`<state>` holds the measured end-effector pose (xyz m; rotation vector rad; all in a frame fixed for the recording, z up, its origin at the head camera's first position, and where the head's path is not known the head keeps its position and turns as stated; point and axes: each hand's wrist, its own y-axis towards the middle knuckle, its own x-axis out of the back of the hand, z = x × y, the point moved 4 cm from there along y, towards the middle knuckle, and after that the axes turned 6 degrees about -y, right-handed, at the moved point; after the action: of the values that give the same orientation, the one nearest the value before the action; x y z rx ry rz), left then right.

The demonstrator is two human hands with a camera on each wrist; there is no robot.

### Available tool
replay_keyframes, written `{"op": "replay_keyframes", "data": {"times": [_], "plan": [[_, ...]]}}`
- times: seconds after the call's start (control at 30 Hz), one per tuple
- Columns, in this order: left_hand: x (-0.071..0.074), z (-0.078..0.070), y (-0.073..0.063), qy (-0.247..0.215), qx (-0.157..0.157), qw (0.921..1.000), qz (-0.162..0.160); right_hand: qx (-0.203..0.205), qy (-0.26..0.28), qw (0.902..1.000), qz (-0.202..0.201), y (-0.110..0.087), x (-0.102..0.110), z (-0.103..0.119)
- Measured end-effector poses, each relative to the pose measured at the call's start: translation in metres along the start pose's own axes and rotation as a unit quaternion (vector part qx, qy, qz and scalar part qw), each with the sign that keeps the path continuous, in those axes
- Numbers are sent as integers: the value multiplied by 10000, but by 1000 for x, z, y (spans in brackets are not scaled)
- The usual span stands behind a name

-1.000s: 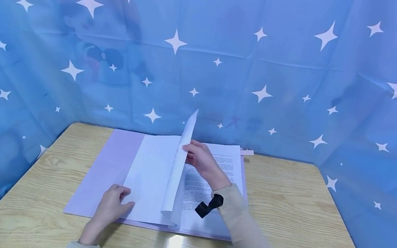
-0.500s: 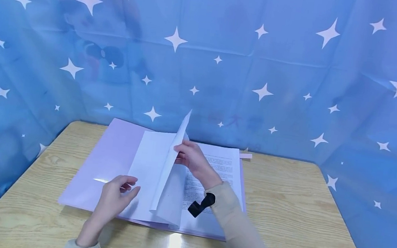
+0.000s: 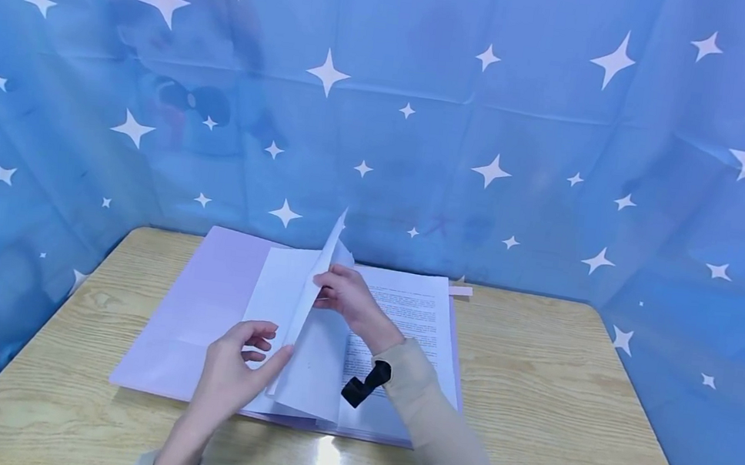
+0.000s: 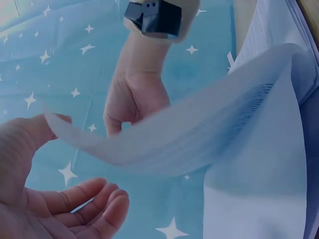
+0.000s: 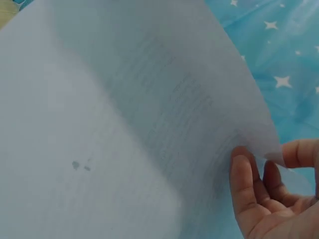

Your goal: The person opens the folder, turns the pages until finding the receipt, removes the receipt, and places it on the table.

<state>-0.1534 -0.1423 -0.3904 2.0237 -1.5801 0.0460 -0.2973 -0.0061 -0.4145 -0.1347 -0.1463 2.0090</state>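
Observation:
A lilac folder (image 3: 194, 319) lies open on the table, holding printed sheets. One sheet of paper (image 3: 312, 361) is raised in mid-turn, curving up near the middle. My right hand (image 3: 352, 298) pinches its outer edge between thumb and fingers; the right wrist view shows the sheet (image 5: 124, 124) passing into that grip, with faint print showing through. At the sheet's near end is my left hand (image 3: 233, 367), its thumb tip right at the edge. In the left wrist view the left hand's fingers (image 4: 94, 204) are loosely bent below the sheet, apart from it.
A turned page (image 3: 276, 275) lies flat at left, and a printed page (image 3: 408, 338) lies at right. A pale pink tab (image 3: 460, 291) sticks out at the folder's upper right. Wooden table (image 3: 553, 410) surrounds it; a blue star-patterned curtain (image 3: 425, 146) hangs behind.
My right hand has carried the raised sheet leftward. My left hand has come off the folder's left side and moved right, up to the sheet. The folder's left cover has shifted slightly.

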Motion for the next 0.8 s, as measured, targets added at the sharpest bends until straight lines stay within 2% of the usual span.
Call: {"op": "replay_keyframes", "data": {"times": [0.1, 0.23, 0.47, 0.67, 0.8], "plan": [[-2, -2, -1, 241, 15, 9997, -1, -16, -12, 10000, -19, 2, -2, -2], [-3, -6, -2, 486, -191, 9986, 3, -56, -49, 10000, -43, 2, -4, -3], [-3, -9, -5, 649, -257, 9976, 29, -66, -70, 9999, -68, 1, -8, -2], [-1, -10, -6, 747, -766, 9939, -260, -99, -37, 9999, -13, 0, -9, -1], [2, -7, -6, 835, -935, 9913, -412, -84, -15, 10000, 45, 0, -10, 0]]}}
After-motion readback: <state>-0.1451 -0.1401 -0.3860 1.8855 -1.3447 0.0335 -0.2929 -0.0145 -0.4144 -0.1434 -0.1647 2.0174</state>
